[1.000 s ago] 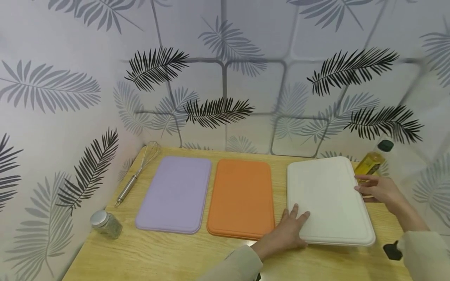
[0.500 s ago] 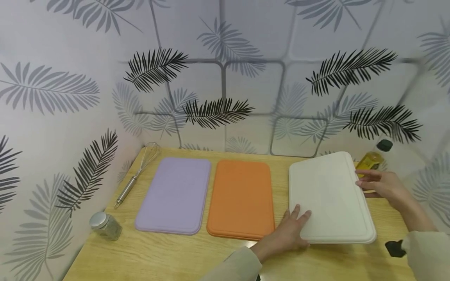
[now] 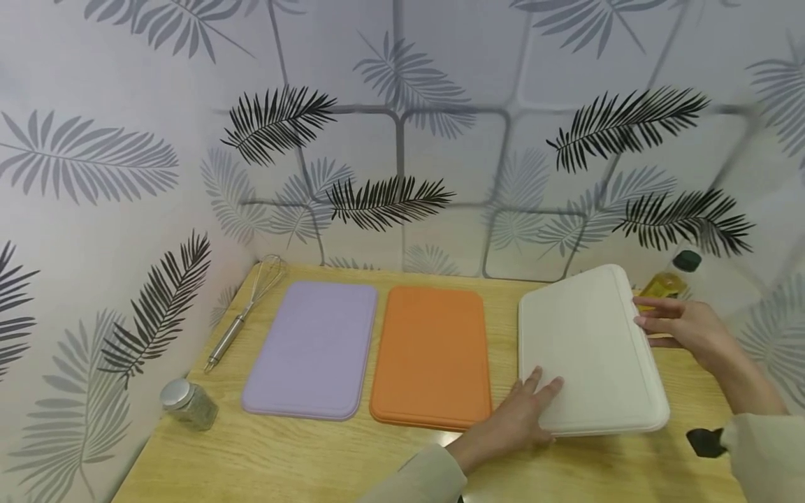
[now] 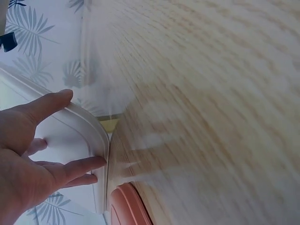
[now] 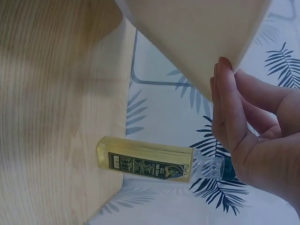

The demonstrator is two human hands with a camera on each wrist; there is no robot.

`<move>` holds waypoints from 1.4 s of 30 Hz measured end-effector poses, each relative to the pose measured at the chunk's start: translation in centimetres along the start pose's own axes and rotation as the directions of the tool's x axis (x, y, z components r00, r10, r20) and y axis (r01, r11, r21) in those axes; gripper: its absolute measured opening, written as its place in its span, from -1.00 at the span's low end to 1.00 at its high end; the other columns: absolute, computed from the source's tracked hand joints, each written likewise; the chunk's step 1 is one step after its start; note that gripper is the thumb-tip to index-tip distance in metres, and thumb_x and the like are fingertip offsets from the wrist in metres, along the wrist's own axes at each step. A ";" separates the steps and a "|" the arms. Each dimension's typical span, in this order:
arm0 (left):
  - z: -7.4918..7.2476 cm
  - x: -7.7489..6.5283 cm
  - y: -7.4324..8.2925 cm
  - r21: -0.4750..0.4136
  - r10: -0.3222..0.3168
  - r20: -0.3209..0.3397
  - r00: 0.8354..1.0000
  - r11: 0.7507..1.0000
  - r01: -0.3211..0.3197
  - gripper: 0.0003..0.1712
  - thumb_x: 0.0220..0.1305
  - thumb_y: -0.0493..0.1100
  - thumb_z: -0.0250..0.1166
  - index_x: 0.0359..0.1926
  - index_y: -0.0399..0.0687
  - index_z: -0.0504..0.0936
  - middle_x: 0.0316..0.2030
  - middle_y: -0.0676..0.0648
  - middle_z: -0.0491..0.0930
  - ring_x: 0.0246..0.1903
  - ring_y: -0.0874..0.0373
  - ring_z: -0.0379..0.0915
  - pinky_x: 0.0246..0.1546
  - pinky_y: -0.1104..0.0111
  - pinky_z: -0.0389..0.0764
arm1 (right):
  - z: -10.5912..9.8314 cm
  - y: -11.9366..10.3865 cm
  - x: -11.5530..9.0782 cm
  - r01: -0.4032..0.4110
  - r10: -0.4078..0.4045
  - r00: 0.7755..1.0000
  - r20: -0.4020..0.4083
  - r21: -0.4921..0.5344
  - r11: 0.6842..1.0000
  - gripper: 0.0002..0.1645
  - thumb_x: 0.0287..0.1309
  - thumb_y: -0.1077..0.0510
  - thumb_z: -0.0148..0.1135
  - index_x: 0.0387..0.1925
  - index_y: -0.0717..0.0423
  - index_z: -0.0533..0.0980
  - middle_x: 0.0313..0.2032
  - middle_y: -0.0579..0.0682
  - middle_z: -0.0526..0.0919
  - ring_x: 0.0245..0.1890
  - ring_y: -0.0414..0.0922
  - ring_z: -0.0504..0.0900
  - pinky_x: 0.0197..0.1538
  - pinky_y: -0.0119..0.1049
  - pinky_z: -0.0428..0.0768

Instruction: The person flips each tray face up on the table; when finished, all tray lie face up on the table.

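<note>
A white cutting board [image 3: 588,349] is tilted, its right side raised off the wooden table. My right hand [image 3: 682,325] pinches the raised right edge, fingers seen beneath it in the right wrist view. At the near left corner, my left hand [image 3: 518,412] holds the board with its fingers spread on the left side and its thumb along the near edge. The left wrist view shows that thumb [image 4: 60,97] lying over the rim. An orange cutting board [image 3: 432,356] lies flat to the left of the white one.
A purple cutting board [image 3: 311,349] lies further left, with a whisk [image 3: 242,321] beside it. A glass jar [image 3: 191,404] stands at the table's left edge. An oil bottle [image 5: 145,159] with a dark cap stands behind the right hand, close to the patterned back wall [image 3: 453,154].
The white board's right side has risen and tilted more to the left, with the right hand moving up along with it. The left hand has stayed at the corner, shifting slightly right.
</note>
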State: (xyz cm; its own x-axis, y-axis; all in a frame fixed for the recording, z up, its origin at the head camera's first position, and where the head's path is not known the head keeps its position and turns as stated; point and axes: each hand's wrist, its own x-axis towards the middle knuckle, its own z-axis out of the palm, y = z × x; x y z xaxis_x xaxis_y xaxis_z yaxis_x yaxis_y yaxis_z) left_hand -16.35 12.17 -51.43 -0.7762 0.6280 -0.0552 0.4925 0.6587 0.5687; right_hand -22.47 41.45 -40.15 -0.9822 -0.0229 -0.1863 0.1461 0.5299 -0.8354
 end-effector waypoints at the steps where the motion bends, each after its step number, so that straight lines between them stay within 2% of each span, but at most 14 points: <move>1: 0.0 0.0 -0.1 -0.007 0.017 0.000 1.000 1.000 -0.017 0.13 0.02 -0.04 0.51 0.50 0.32 0.01 0.49 -0.09 -0.08 0.38 -0.14 0.06 0.28 0.22 0.33 | 0.0 -0.1 0.0 0.003 -0.003 1.000 0.002 0.009 1.000 -0.13 0.23 0.03 0.28 0.33 0.50 0.15 -0.29 -0.45 0.55 -0.31 -0.32 0.65 -0.19 -0.23 0.69; 8: 0.1 -0.4 0.0 0.037 0.118 -0.034 0.992 0.992 -0.117 0.13 0.04 -0.05 0.49 0.52 0.16 -0.02 0.48 -0.11 -0.04 0.42 0.09 -0.02 0.37 0.28 0.15 | -0.1 -1.3 -0.3 0.007 -0.007 1.000 0.004 0.044 0.999 -0.16 0.20 0.01 0.31 0.32 0.42 0.22 -0.27 -0.54 0.54 -0.29 -0.33 0.65 -0.19 -0.24 0.69; 10: 0.1 -0.5 0.2 0.046 0.130 -0.049 0.990 0.991 -0.128 0.14 0.04 -0.05 0.49 0.52 0.13 -0.02 0.47 -0.14 -0.02 0.41 0.10 0.00 0.37 0.30 0.15 | 0.0 -1.7 -0.4 0.008 -0.008 1.000 0.000 0.052 0.999 -0.18 0.18 0.00 0.32 0.31 0.37 0.25 -0.27 -0.53 0.54 -0.29 -0.33 0.65 -0.19 -0.26 0.69; 16: 0.3 -0.9 0.8 0.012 0.151 -0.086 0.985 0.989 -0.150 0.13 0.06 -0.13 0.48 0.52 0.02 -0.04 0.45 -0.19 0.05 0.39 0.06 0.08 0.30 0.41 0.25 | 0.4 -2.8 -0.6 0.036 -0.037 0.999 0.005 0.125 0.991 -0.39 0.19 0.02 0.30 0.23 0.07 0.36 -0.23 -0.43 0.59 -0.27 -0.30 0.65 -0.19 -0.30 0.69; 19: 0.4 -1.0 1.0 0.016 0.174 -0.110 0.979 0.985 -0.173 0.11 0.08 -0.14 0.47 0.51 -0.04 -0.04 0.44 -0.22 0.07 0.39 0.07 0.07 0.29 0.44 0.25 | 0.6 -3.3 -0.6 0.061 -0.062 0.998 -0.002 0.125 0.990 -0.45 0.23 0.04 0.27 0.21 0.02 0.36 -0.23 -0.41 0.57 -0.28 -0.32 0.64 -0.21 -0.33 0.68; 23: 0.6 -1.0 1.0 0.015 0.207 -0.147 0.967 0.978 -0.207 0.10 0.09 -0.14 0.46 0.51 -0.10 -0.04 0.43 -0.23 0.08 0.39 0.08 0.06 0.26 0.48 0.27 | 1.1 -4.1 -0.4 0.090 -0.089 0.996 -0.015 0.141 0.986 -0.49 0.26 0.13 0.24 0.21 0.03 0.36 -0.28 -0.34 0.56 -0.31 -0.30 0.65 -0.23 -0.34 0.69; 30: 0.5 -0.8 1.4 0.036 0.307 -0.238 0.921 0.951 -0.308 0.06 0.05 -0.22 0.45 0.45 -0.32 0.02 0.40 -0.26 0.16 0.39 0.07 0.07 0.30 0.52 0.15 | 2.0 -5.4 -0.2 0.100 -0.095 0.995 -0.037 0.169 0.981 -0.42 0.21 0.13 0.29 0.23 0.05 0.33 -0.33 -0.25 0.56 -0.35 -0.31 0.64 -0.27 -0.36 0.69; 36: -0.1 -0.8 2.1 0.016 0.326 -0.288 0.901 0.942 -0.336 0.06 0.03 -0.23 0.44 0.45 -0.31 0.01 0.39 -0.26 0.18 0.38 0.06 0.10 0.30 0.50 0.18 | 2.6 -6.1 0.0 0.088 -0.083 0.996 -0.038 0.169 0.982 -0.27 0.23 0.11 0.27 0.34 0.25 0.22 -0.31 -0.27 0.56 -0.34 -0.32 0.64 -0.26 -0.37 0.68; 42: -0.4 -0.8 2.6 0.011 0.334 -0.332 0.882 0.937 -0.350 0.09 0.05 -0.19 0.46 0.47 -0.25 -0.01 0.40 -0.22 0.18 0.38 0.07 0.11 0.30 0.46 0.17 | 3.3 -6.8 0.3 0.082 -0.074 0.996 -0.050 0.183 0.980 -0.23 0.24 0.14 0.26 0.37 0.32 0.18 -0.33 -0.32 0.58 -0.33 -0.33 0.66 -0.23 -0.35 0.68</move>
State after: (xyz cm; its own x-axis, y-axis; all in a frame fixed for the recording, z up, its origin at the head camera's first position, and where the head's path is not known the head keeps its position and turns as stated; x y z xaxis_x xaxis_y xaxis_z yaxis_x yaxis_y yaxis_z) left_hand -14.60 13.22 -49.56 -0.6512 0.6364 0.4133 0.7374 0.4019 0.5430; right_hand -23.34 35.09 -36.25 -0.9950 -0.0199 -0.0982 0.0843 0.3624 -0.9282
